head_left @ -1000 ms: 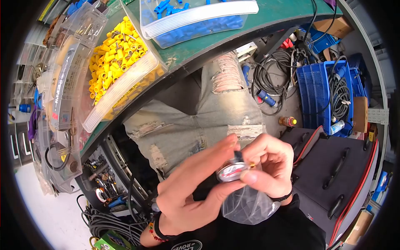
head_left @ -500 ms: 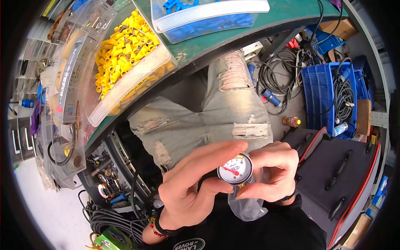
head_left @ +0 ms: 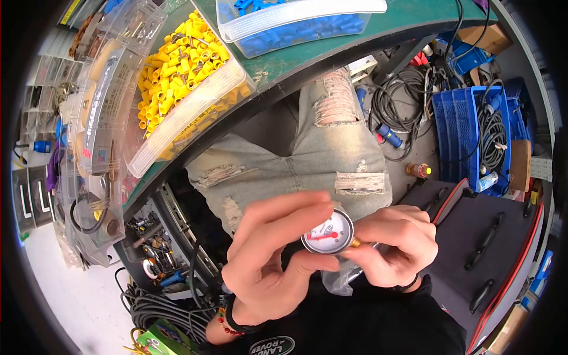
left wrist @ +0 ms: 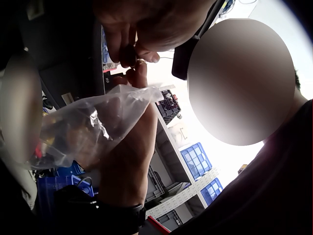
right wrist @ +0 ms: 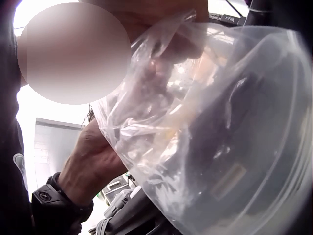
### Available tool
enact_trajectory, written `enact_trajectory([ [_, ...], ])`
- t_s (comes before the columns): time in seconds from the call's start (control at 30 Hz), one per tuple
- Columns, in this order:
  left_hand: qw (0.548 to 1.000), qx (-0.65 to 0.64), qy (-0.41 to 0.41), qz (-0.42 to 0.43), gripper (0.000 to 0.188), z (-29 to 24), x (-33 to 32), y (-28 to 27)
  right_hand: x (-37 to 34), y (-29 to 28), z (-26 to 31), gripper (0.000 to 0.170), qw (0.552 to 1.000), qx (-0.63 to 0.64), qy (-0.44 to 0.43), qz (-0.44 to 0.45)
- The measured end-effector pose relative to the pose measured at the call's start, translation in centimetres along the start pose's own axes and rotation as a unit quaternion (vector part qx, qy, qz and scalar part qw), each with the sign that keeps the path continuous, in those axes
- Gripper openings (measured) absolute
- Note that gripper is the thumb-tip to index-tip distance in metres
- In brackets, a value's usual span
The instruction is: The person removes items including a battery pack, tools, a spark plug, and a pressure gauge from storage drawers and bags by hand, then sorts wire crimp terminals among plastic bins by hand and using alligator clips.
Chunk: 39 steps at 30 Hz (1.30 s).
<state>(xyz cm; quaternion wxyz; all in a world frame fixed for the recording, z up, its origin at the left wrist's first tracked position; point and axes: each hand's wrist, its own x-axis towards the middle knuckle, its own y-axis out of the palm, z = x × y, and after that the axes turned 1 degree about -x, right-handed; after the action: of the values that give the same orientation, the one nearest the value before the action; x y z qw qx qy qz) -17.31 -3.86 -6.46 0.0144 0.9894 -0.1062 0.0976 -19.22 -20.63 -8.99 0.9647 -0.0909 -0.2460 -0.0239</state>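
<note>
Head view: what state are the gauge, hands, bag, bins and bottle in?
Gauge: held, face toward the camera
Left hand: holding the gauge
Right hand: pinching its brass stem
Bag: wrinkled, below the gauge
Yellow-sleeve bin: open, heaped
Blue-sleeve bin: open
Bottle: capped

Gauge [head_left: 331, 233] between left grip [head_left: 269, 257] and right grip [head_left: 399, 244], bins [head_left: 305, 19] on tabletop [head_left: 414, 16] beyond, crate [head_left: 448, 133] at right

Grey floor [head_left: 423, 142] shows below the dark front edge [head_left: 373, 50] of the green workbench [head_left: 414, 16]; bright white light glares beside pale shelving [left wrist: 168, 206]
</note>
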Motion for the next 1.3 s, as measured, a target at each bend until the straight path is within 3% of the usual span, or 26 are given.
enact_trajectory([
  [0.07,0.993,0.090,0.074,-0.013,0.044,-0.3,0.1,-0.1,-0.1,0.3,-0.4,0.022,0.998,-0.035,-0.040,-0.019],
  [0.17,0.989,0.100,0.110,-0.025,0.050,-0.2,-0.3,0.5,0.0,-0.5,-1.7,0.020,0.995,-0.002,-0.100,0.029],
  [0.2,0.987,0.092,0.129,-0.036,0.052,-0.3,-0.4,0.6,0.1,-0.6,-2.2,0.029,0.991,0.021,-0.118,0.053],
  [0.27,0.982,0.117,0.151,-0.002,0.056,-0.4,-0.2,0.4,-0.1,-0.5,-2.3,0.033,0.994,0.047,-0.087,0.049],
  [0.37,0.982,0.154,0.109,0.010,0.059,-0.5,-1.3,0.7,-0.5,-0.7,-2.6,0.031,0.993,0.094,-0.061,0.044],
  [0.47,0.993,0.108,0.045,-0.034,0.062,0.0,-1.4,1.5,-0.2,-1.7,-2.6,0.030,0.993,0.086,-0.066,0.049],
  [0.53,0.994,0.104,0.047,0.005,0.063,0.2,-1.3,1.3,0.0,-2.4,-2.4,0.028,0.995,0.046,-0.073,0.056],
  [0.57,0.972,0.179,0.103,0.109,0.070,0.1,-0.8,0.0,0.2,-2.6,-2.5,0.028,0.995,0.046,-0.073,0.054],
  [0.67,0.965,0.200,0.097,0.137,0.063,-0.5,-0.6,-0.1,0.0,-3.1,-2.5,0.027,0.995,0.034,-0.067,0.060],
  [0.7,0.983,0.174,0.039,0.047,0.047,-1.3,-0.9,1.1,-0.2,-2.9,-2.5,0.021,0.995,0.078,-0.046,0.048],
  [0.73,0.984,0.169,0.037,0.048,0.047,-1.4,-0.9,1.3,-0.3,-2.7,-2.6,0.018,0.992,0.121,-0.026,0.035],
  [0.83,0.970,0.188,0.144,0.049,0.032,-1.0,-0.8,1.6,-0.2,-2.3,-2.5,0.023,0.986,0.161,-0.009,0.038],
  [0.87,0.971,0.188,0.143,0.048,0.032,-1.1,-0.9,1.6,-0.2,-2.2,-2.4,0.031,0.985,0.169,-0.006,0.040],
  [1.0,0.970,0.206,0.117,0.051,0.031,-1.3,-1.3,1.4,-0.4,-1.8,-2.2,0.034,0.982,0.189,0.008,0.026],
  [1.07,0.970,0.206,0.118,0.057,0.031,-1.3,-1.4,1.2,-0.6,-2.1,-1.9,0.016,0.974,0.214,0.066,0.045],
  [1.17,0.969,0.206,0.119,0.064,0.032,-1.4,-1.3,1.3,-0.6,-2.3,-1.9,0.015,0.973,0.212,0.070,0.057],
  [1.3,0.985,0.160,0.054,0.044,0.049,-1.3,-1.4,1.5,-0.5,-2.0,-1.6,0.014,0.958,0.263,0.104,0.039],
])
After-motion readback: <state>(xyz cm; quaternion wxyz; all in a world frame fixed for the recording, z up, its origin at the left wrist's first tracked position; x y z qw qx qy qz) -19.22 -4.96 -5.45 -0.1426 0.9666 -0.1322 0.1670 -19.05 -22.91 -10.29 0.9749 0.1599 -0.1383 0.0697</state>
